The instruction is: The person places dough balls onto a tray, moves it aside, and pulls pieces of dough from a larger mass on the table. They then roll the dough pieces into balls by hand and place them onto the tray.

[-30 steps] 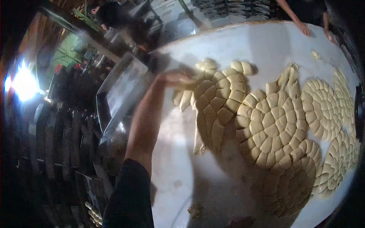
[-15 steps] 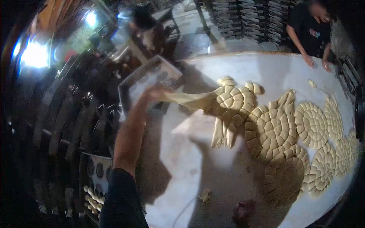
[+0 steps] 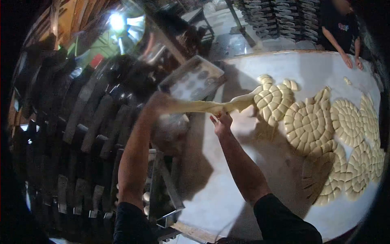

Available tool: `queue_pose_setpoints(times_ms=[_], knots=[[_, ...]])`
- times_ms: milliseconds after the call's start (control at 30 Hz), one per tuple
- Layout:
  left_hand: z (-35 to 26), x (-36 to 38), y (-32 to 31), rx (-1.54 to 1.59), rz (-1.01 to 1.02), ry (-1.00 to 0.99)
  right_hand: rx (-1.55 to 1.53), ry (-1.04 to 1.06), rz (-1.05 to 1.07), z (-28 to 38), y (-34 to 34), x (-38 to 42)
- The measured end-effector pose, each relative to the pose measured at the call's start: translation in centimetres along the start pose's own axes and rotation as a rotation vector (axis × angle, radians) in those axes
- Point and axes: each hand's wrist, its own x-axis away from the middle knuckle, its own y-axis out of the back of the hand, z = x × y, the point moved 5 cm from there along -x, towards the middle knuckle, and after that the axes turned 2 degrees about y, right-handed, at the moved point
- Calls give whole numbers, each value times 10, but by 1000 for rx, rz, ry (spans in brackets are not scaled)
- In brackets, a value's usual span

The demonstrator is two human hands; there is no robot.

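A long strip of pale dough (image 3: 191, 107) is stretched above the table, running from my left hand to a spiral of cut dough pieces (image 3: 274, 99). My left hand (image 3: 160, 104) is blurred by motion but is closed on the strip's left end. Partway along, my right hand (image 3: 222, 123) grips the same strip from below, some fingers curled at its edge. To the right lie more spirals of scored dough (image 3: 310, 126), packed close together, partly in shadow.
A floured tray with round marks (image 3: 195, 77) stands at the table's left edge. Dark stacked trays or racks (image 3: 73, 134) fill the left side. A co-worker's hands (image 3: 352, 62) rest at the far right of the white table (image 3: 227, 187).
My right hand has come up from low over the table and taken hold of the strip. The strip is pulled straighter and further left. The view has shifted left.
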Motion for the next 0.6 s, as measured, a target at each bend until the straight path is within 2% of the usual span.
queue_pose_setpoints(times_ms=[33, 67, 133, 167, 200, 267, 300, 367, 500, 567, 600], knots=[[-14, 36, 10, 242, -38, -140, 36, 47, -37, -12, 2, 14], [-16, 53, 15, 243, -36, -129, 82, 94, -79, -22, 7, 31], [-3, 78, 19, -27, -13, 142, 131, 52, -108, -43, 12, 72], [16, 91, 22, 120, -129, -1, 137, 17, -101, -53, 16, 93], [10, 112, 26, 135, -136, -7, 104, 21, -89, -58, 17, 117], [-11, 165, 43, -104, -125, 52, 88, 28, -80, -63, 15, 170], [-6, 190, 41, -85, -127, 52, 108, -35, -55, -65, 10, 200], [-5, 241, 52, 51, -368, -177, 157, -125, -18, -68, 8, 253], [-30, 328, 61, 168, -221, -174, 336, -197, 33, -59, 15, 357], [-40, 368, 50, 541, -174, 78, 386, -220, -14, -45, 20, 391], [-49, 383, 46, 555, -160, 86, 379, -110, 160, -27, 14, 400]])
